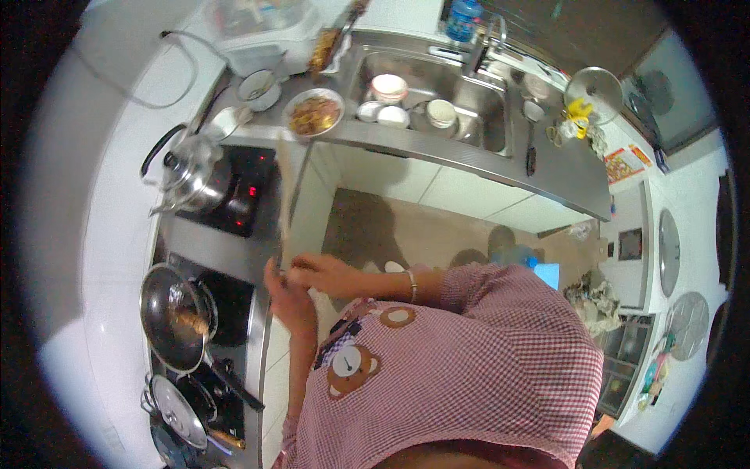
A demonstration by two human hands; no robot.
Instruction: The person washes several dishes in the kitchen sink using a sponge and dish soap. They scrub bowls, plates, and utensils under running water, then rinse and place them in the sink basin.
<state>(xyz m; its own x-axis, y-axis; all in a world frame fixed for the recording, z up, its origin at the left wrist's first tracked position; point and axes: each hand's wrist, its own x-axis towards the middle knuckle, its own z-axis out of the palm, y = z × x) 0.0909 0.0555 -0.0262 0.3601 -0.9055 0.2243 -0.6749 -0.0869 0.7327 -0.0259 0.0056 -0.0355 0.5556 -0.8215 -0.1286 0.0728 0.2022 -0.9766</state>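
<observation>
My left hand (pixel 290 302) and my right hand (pixel 319 275) meet at the front edge of the counter, between the kettle and the frying pan. A long, pale, thin utensil (pixel 285 193), blurred, rises from between them toward the bowl of food; its kind is unclear. The left fingers are around its lower end. Curled beside them, the right fingers hide whether they grip it too. Left of the hands, a dark frying pan (pixel 170 328) with a little brown food inside sits on the stove. A steel kettle (pixel 199 176) stands on the lit induction cooktop (pixel 249 205).
A bowl of cooked food (pixel 314 114) stands beside the sink (pixel 483 126), which holds several bowls. The pan's handle (pixel 234 384) juts over the counter edge. A lidded pot (pixel 179 410) is nearer me. A ladle (pixel 531 140) lies right of the sink.
</observation>
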